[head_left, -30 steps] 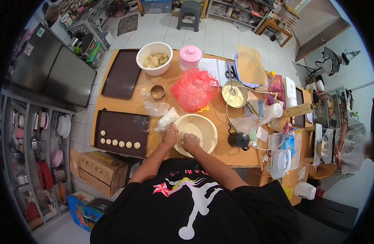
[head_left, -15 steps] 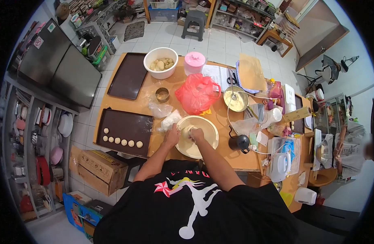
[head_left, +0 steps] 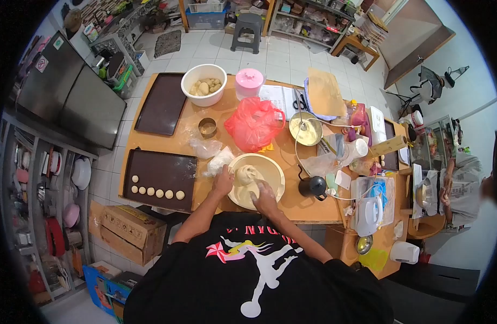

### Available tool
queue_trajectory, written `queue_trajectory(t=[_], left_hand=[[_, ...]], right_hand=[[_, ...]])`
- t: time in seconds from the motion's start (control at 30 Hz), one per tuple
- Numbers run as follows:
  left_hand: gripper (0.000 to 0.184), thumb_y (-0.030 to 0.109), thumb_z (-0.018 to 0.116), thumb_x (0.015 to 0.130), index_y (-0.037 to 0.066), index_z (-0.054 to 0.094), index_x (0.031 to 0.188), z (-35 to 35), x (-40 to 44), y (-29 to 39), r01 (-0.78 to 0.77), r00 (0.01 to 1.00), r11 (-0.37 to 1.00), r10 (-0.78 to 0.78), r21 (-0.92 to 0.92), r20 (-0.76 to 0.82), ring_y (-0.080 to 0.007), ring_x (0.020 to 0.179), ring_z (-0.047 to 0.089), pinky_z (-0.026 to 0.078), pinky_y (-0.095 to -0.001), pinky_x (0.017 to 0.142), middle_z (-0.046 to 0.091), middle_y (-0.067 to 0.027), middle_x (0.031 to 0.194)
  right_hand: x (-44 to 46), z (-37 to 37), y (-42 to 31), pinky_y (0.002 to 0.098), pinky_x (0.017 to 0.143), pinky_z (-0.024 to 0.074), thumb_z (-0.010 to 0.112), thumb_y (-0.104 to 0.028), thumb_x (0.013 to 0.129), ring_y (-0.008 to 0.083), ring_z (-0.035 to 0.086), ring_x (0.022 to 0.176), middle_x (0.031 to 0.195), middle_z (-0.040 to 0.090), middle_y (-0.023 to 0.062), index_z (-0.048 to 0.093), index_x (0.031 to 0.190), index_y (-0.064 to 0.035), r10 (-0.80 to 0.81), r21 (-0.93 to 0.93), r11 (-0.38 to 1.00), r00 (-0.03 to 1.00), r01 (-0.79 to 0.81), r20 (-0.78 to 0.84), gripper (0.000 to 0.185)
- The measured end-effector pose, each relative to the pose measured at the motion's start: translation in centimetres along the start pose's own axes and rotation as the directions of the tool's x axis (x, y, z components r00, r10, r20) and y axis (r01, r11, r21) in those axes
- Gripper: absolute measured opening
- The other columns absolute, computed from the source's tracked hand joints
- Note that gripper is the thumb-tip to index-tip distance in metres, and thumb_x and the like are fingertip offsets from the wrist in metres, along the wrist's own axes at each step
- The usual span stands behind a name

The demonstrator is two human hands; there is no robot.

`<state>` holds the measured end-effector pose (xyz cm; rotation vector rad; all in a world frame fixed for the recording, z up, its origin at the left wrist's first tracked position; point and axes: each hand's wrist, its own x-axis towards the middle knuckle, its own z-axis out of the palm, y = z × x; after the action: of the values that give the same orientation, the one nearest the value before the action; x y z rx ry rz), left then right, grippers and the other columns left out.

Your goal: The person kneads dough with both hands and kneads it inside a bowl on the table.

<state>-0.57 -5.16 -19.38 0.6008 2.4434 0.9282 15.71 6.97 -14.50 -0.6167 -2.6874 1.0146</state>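
Pale dough lies just ahead and left of the released right grip.

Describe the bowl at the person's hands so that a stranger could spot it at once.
Start at the big brown table, on the side nearest the camera. There, the left hand is at the rim of a cream bowl, the right hand over its right side. Unlike the white bowl of pale lumps at the far edge, it holds one large mass of dough.
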Motion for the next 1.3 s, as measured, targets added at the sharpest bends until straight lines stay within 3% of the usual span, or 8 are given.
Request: queue_trajectory(t=[0.1,0.3,0.4,0.6,0.7,0.8,1.2,1.3], left_hand=[[0.029,0.019,0.051,0.091,0.003,0.042,0.113,-0.5,-0.1,0.6,0.018,1.0,0.999,-0.019,0.041,0.019,-0.0497,0.091,0.057,0.044,-0.0565,0.078,0.061,-0.0283,0.096],[0.03,0.021,0.052,0.09,0.002,0.042,0.112,-1.1,-0.4,1.1,-0.003,0.999,1.0,0.002,0.023,0.032,-0.0502,0.091,0.056,0.043,-0.0565,0.078,0.06,-0.0305,0.097],[0.03,0.021,0.053,0.09,0.002,0.042,0.111,-1.2,-0.3,1.2,0.019,0.999,1.0,-0.02,0.015,0.042,-0.0504,0.09,0.057,0.043,-0.0569,0.078,0.06,-0.0314,0.095],[0.031,0.023,0.051,0.091,0.004,0.041,0.114,-0.4,0.1,0.4,0.02,1.0,0.997,-0.022,0.08,0.016,-0.0494,0.087,0.06,0.046,-0.0568,0.076,0.063,-0.0298,0.089],[0.031,0.023,0.051,0.091,0.005,0.041,0.114,-0.2,0.0,0.4,0.03,0.999,0.998,-0.031,0.062,0.014,-0.0495,0.086,0.06,0.046,-0.0565,0.075,0.063,-0.0296,0.088],[0.029,0.023,0.051,0.091,0.006,0.041,0.113,-0.6,-0.1,0.7,-0.003,1.0,0.998,0.002,0.061,0.009,-0.0493,0.086,0.06,0.046,-0.0566,0.075,0.063,-0.0294,0.089],[0.032,0.02,0.052,0.089,0.004,0.04,0.114,-0.3,0.1,0.2,-0.038,0.999,0.999,0.038,0.031,-0.011,-0.0497,0.088,0.059,0.045,-0.0572,0.078,0.063,-0.0291,0.091],[0.031,0.021,0.051,0.09,0.004,0.04,0.114,-0.6,0.0,0.8,0.043,0.998,0.997,-0.045,0.068,0.032,-0.0493,0.088,0.06,0.045,-0.0569,0.078,0.063,-0.0296,0.09]], right_hand=[[1.9,-0.6,-2.6,0.0437,0.091,0.0471,0.065,-0.016,0.08,0.0356,0.052,0.111,0.118,0.054,0.0213,0.055,0.123,-0.0071,-0.205,-0.098,0.972,0.976,0.212,0.077,0.045],[5.6,2.9,-2.2,0.0432,0.077,0.054,0.059,-0.01,0.078,0.0346,0.055,0.103,0.108,0.053,0.0192,0.051,0.125,-0.013,-0.093,-0.381,0.902,0.954,0.201,0.283,0.048],[6.0,4.4,-0.8,0.0426,0.075,0.055,0.059,-0.01,0.078,0.0349,0.054,0.103,0.109,0.053,0.019,0.051,0.126,-0.0128,-0.096,-0.449,0.873,0.97,0.189,0.222,0.048],[4.9,4.0,2.0,0.0482,0.079,0.0496,0.06,-0.015,0.082,0.0402,0.057,0.094,0.106,0.056,0.023,0.054,0.116,-0.0049,-0.216,-0.163,0.962,0.976,0.218,0.032,0.036],[3.0,1.4,3.0,0.0502,0.079,0.0469,0.057,-0.016,0.084,0.042,0.059,0.089,0.098,0.061,0.0248,0.055,0.11,-0.0026,-0.016,-0.139,0.988,0.955,0.06,0.298,0.029],[2.1,-0.8,1.7,0.0516,0.076,0.0461,0.051,-0.019,0.089,0.0418,0.059,0.094,0.096,0.063,0.0255,0.055,0.11,-0.0032,0.129,-0.141,0.987,0.909,-0.079,0.397,0.027],[6.7,3.1,5.8,0.0514,0.086,0.0448,0.037,-0.024,0.093,0.0441,0.06,0.094,0.096,0.063,0.0295,0.057,0.105,0.003,0.428,-0.337,0.884,0.849,-0.323,0.311,0.035],[7.6,2.4,5.1,0.0503,0.084,0.0468,0.034,-0.026,0.094,0.0438,0.06,0.096,0.099,0.063,0.0293,0.057,0.104,0.0022,0.348,-0.341,0.908,0.893,-0.245,0.284,0.037]])
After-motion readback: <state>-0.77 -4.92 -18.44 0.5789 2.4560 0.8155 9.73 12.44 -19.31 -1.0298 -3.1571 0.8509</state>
